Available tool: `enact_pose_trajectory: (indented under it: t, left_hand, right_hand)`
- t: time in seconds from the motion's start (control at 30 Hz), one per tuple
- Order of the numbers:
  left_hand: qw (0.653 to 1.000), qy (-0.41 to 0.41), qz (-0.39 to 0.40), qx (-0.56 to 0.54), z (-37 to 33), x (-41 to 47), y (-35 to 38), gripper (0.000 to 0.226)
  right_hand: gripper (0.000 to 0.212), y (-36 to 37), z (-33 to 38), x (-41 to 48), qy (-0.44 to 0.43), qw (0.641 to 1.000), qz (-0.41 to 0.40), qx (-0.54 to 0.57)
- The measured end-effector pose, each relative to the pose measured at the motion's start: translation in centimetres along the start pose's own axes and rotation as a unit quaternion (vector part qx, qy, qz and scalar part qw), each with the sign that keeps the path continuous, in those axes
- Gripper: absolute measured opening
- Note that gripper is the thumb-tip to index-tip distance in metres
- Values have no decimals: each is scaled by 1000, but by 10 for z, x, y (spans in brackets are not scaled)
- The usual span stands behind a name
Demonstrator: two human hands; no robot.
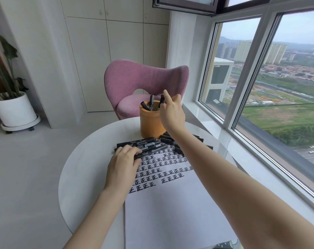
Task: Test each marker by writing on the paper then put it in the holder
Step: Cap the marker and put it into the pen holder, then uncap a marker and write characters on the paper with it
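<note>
A tan cylindrical holder (150, 123) stands at the far side of the round white table (84, 169) with three black markers in it. My right hand (172, 112) hovers at the holder's right rim, fingers straightened and spread, beside the upper end of one marker (161, 100) that leans inside. My left hand (123, 162) lies on a pile of black markers (143, 143) at the paper's top left, its fingers curled round one marker (153, 150). The white paper (170, 212) carries rows of black test characters on its upper half.
More black markers (170, 140) lie right of the holder's base, partly under my right forearm. A pink chair (145, 79) stands behind the table. A window with a low sill (215, 133) runs along the right. A potted plant (14, 108) stands at the far left.
</note>
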State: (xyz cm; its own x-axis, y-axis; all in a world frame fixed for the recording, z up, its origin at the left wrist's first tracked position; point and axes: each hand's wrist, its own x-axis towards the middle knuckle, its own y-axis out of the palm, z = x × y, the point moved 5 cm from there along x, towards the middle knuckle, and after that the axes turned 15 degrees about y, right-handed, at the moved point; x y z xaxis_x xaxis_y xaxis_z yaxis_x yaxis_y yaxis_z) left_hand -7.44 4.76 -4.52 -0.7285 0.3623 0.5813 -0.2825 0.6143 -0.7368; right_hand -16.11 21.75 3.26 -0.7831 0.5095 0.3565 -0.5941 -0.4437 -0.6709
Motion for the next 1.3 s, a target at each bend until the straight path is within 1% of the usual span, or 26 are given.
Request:
enact_pose_trajectory:
  t: [0.07,0.1,0.17,0.27,0.47,0.57,0.63,0.67,0.73,0.8,0.83,0.9,1.0,1.1,1.17,1.3]
  left_hand:
    - [1000,2,0,11,0,1,1,25]
    - [1000,2,1,15,0,1,2,26]
    - [1000,2,7,25,0,2,4,27]
    - [999,0,15,37,1,4,7,25]
    - [999,-1,14,41,2,3,6,16]
    - [999,15,-8,39,-4,2,0,12]
    - [999,23,-31,28,-11,1,-7,12]
    - [999,19,-40,10,-14,1,-10,11]
    - [998,6,-56,-42,-20,-1,-14,11]
    - [994,12,-59,-87,-28,-5,-16,10]
    - [992,17,-53,-111,-32,-7,-15,10]
    - [987,21,-26,-158,-36,-12,-9,10]
    - [981,18,15,-195,-39,-23,0,12]
    - [975,33,35,-216,-45,-29,4,16]
    - [973,34,56,-223,-49,-30,5,14]
    - [977,32,81,-196,-53,-31,4,18]
  right_hand:
    - [54,-2,-4,-6,2,1000,2,17]
    - [54,-5,-6,-10,6,999,-4,32]
    - [44,-8,-11,-21,4,998,-12,56]
    - [28,-8,-19,-43,-12,996,2,83]
    - [23,-19,-38,-86,8,989,46,138]
    - [17,-26,-47,-103,52,978,78,186]
    - [18,-29,-55,-112,108,960,130,222]
    - [23,-28,-59,-117,138,942,171,252]
    - [34,-26,-63,-126,191,893,257,315]
    - [35,-26,-62,-134,210,858,306,355]
    - [33,-27,-60,-136,201,851,313,370]
    - [29,-30,-56,-139,172,854,304,385]
    - [35,-31,-57,-144,158,863,281,389]
    - [23,-30,-60,-151,160,860,280,395]
    - [21,-30,-62,-155,159,859,279,399]
    - [21,-33,-58,-160,130,856,297,404]
